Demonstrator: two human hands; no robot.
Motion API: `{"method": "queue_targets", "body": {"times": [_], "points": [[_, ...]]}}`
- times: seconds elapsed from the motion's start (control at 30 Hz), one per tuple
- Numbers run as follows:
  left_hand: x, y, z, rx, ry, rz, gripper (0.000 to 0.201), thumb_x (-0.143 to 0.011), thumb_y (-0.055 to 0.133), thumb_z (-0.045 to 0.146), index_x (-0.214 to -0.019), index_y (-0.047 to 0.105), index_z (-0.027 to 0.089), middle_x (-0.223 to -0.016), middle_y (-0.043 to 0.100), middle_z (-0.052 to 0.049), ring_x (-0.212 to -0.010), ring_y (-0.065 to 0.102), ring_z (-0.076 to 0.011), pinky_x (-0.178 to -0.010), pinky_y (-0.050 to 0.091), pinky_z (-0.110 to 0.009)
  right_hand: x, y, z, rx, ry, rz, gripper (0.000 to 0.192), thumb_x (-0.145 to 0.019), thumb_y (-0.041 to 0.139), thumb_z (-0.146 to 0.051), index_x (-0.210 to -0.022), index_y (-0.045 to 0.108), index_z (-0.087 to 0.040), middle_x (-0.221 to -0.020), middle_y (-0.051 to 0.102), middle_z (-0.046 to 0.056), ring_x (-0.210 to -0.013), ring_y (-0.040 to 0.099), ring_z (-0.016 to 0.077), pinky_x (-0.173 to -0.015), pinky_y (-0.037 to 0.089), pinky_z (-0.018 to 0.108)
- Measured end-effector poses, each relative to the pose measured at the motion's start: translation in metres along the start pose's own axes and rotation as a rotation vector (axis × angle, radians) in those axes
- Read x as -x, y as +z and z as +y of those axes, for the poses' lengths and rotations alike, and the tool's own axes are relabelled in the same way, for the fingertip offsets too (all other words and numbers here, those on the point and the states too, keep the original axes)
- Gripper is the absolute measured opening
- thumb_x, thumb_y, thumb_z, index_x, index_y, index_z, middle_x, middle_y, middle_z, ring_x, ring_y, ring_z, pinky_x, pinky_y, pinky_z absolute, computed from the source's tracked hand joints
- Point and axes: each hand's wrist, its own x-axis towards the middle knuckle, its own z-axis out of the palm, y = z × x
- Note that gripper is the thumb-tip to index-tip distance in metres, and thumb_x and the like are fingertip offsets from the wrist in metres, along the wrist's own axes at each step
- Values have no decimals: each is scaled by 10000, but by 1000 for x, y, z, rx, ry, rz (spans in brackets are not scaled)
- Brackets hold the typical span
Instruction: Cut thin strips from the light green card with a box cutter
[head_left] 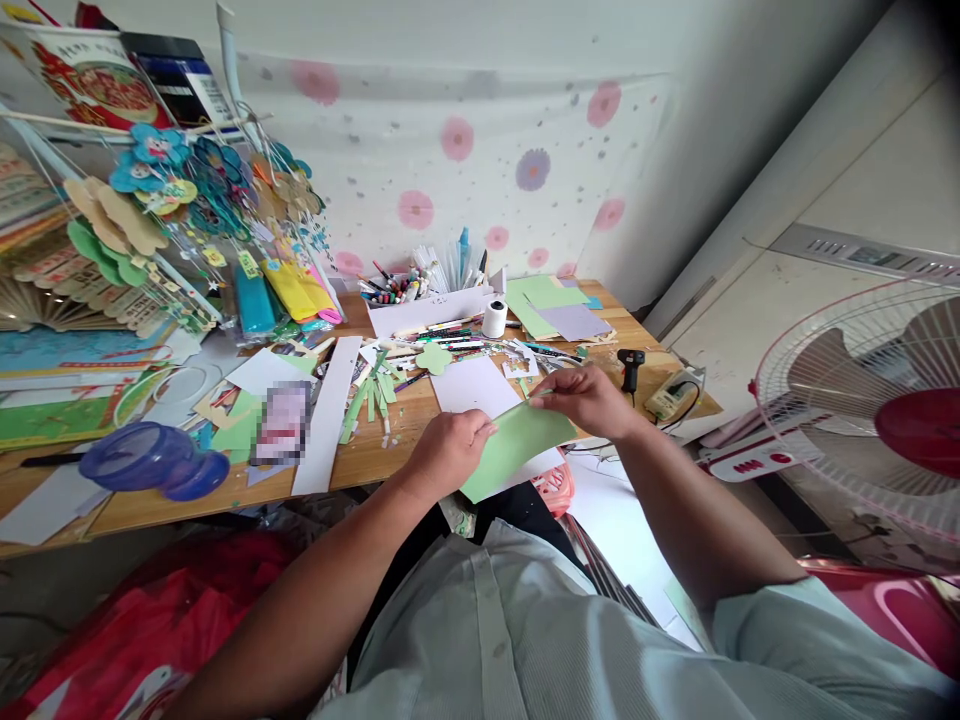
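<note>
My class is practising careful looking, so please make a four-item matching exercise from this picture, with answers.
Things:
1. Paper sheet
2. Thread spool
3. Glue gun
4. Electric fan

Descriptions:
A. White, by the marker box
B. Red hub, off the desk
C. Green, between left hand and right hand
D. Black, towards the desk's right end

Pairs: 1-C, 2-A, 3-D, 4-B

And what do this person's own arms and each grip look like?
The left grip and right grip are bare hands, no glove, ring or watch showing. The forearms are bare too. A loose, pale grey-green fabric sleeve covers the upper right arm, matching the finely ribbed, button-front shirt; the left sleeve isn't visible.
</note>
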Motion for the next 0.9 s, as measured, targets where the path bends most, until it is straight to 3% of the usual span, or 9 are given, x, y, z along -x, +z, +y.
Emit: {"method": "queue_targets", "body": {"times": [0.2, 0.37, 0.53, 0.63, 0.77, 0.9], "points": [[26, -6, -21, 99, -31, -26, 246, -1067, 548, 296, -855, 654, 229, -786, 727, -17, -731, 646, -182, -700, 386, -303, 3, -30, 2, -36, 53, 63, 398, -678, 1013, -519, -833, 862, -185, -788, 794, 50, -689, 690, 194, -643, 545, 303], [36, -1, -24, 294, -110, -66, 247, -1054, 520, 338, -863, 644, 240, -774, 719, -2, -748, 712, -187, -699, 469, -289, -2, -30, 8, -108, 113, 76, 421, -640, 1029, -514, -826, 843, -185, -757, 782, 39, -663, 689, 186, -643, 550, 305], [36, 16, -31, 526, -249, -96, 201, -1000, 548, 367, -886, 651, 236, -770, 709, 20, -656, 732, -179, -647, 515, -288, -26, -26, 17, -90, 205, 55, 455, -590, 1033, -489, -851, 822, -181, -769, 783, 34, -654, 680, 183, -610, 532, 287], [37, 29, -34, 510, -297, -75, 165, -978, 555, 323, -900, 665, 229, -772, 733, 13, -637, 719, -175, -658, 513, -290, -50, -26, 22, 12, 254, 31, 450, -623, 986, -509, -880, 821, -178, -788, 791, 39, -667, 681, 192, -605, 519, 281], [40, 41, -32, 454, -376, -82, 222, -1000, 541, 293, -806, 629, 230, -740, 743, 8, -565, 664, -163, -616, 462, -286, -80, -25, 28, 218, 212, -91, 403, -783, 839, -555, -948, 848, -187, -870, 805, 33, -756, 690, 203, -664, 510, 278], [44, 45, -29, 181, -387, -100, 296, -1023, 583, 264, -733, 631, 227, -757, 755, -21, -691, 693, -191, -687, 427, -297, -111, -16, 34, 430, 149, -195, 372, -832, 772, -522, -981, 859, -192, -876, 792, 14, -812, 678, 210, -698, 488, 274]]}}
